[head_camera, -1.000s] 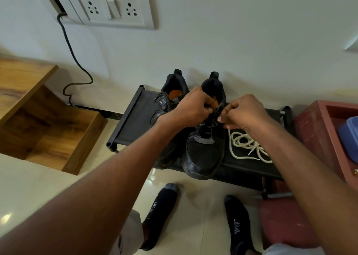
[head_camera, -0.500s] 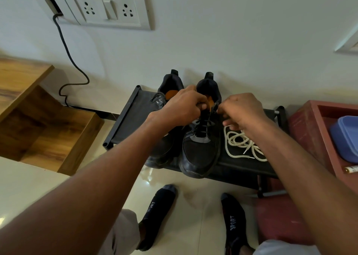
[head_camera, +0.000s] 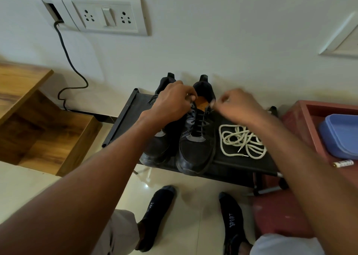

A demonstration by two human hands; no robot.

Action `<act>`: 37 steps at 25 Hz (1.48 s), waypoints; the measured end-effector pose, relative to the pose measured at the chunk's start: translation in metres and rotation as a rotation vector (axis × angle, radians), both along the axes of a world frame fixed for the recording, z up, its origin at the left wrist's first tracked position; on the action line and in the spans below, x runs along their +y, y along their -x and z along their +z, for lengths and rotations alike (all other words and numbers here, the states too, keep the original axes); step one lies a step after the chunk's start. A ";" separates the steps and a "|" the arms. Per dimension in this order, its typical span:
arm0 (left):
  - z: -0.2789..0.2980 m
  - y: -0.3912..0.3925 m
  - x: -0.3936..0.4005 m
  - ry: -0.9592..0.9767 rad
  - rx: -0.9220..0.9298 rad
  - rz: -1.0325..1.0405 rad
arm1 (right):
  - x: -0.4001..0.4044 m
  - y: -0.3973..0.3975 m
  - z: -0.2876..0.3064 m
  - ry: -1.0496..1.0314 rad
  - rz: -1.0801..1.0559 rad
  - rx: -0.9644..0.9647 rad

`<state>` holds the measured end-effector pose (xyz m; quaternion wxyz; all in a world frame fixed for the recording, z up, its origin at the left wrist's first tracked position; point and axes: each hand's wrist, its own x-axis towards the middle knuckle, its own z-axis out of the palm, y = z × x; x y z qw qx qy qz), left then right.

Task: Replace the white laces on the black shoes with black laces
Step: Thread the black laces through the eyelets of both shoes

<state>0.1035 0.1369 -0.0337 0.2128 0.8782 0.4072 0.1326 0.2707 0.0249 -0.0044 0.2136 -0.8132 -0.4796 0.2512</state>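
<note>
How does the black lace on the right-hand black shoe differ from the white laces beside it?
The thin black lace is threaded crisscross through the right-hand black mesh shoe, gripped at the top by the left hand and right hand; the thicker white cord laces lie loose, tangled and untouched on the black shoe rack. Both sit on that rack.

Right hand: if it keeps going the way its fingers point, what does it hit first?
The right hand points left toward the right shoe. It would likely first meet that shoe's collar by the orange insole, then the left hand. Motion blur leaves depth uncertain.
</note>
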 end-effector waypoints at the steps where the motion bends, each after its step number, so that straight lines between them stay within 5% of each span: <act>1: 0.000 0.000 0.001 -0.005 -0.005 0.007 | -0.002 0.006 -0.015 0.181 0.080 -0.069; 4: 0.000 0.003 0.004 0.013 -0.023 0.022 | 0.002 0.011 -0.031 0.210 0.030 -0.081; 8: 0.001 0.005 0.005 -0.001 -0.029 0.043 | 0.004 0.000 -0.006 0.127 -0.074 0.172; 12: 0.008 0.006 0.008 -0.008 -0.092 0.092 | -0.002 -0.001 0.051 -0.532 -0.221 0.808; 14: 0.011 0.008 0.009 0.009 -0.116 0.106 | -0.003 -0.006 0.066 -0.737 -0.182 0.951; 16: 0.012 0.009 0.008 0.028 -0.108 0.101 | -0.006 -0.005 0.059 -0.634 -0.153 0.736; 19: 0.008 0.008 0.007 0.063 -0.056 0.062 | -0.006 0.000 0.014 -0.037 0.033 0.035; 21: 0.005 0.007 0.006 0.094 -0.005 0.035 | -0.005 0.008 -0.015 0.226 0.113 -0.126; 28: -0.002 0.006 0.005 0.085 0.146 -0.034 | 0.005 0.006 -0.010 0.079 -0.107 0.150; 33: -0.001 0.009 0.003 0.078 0.165 -0.066 | 0.003 -0.003 0.038 -0.660 -0.340 0.740; 35: -0.001 0.008 0.003 0.067 0.146 -0.081 | 0.003 -0.008 0.040 -0.759 -0.284 0.666; 37: -0.001 0.006 0.001 0.053 0.147 -0.081 | 0.003 -0.006 0.026 -0.522 -0.152 0.315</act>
